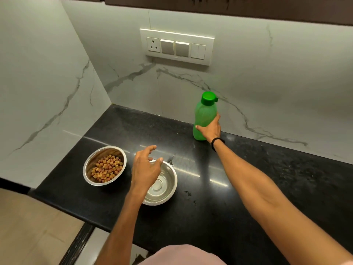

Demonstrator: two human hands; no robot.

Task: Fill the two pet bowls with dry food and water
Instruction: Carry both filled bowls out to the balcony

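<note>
Right hand (210, 129) gripped the capped green bottle (204, 111) at one o'clock from the steel bowl (169, 181), left hand (145, 169) spread above; uncapping should precede pouring.

open black speckled stone counter (257, 188) right of the round shiny steel bowl (165, 186). round steel bowl of brown kibble (104, 166) just left of it, narrow gap between. left hand (146, 169) hangs over the shiny bowl. tall green plastic bottle (203, 115), right hand (210, 130) round it, blocks the back by the white marble wall (286, 83).
</note>
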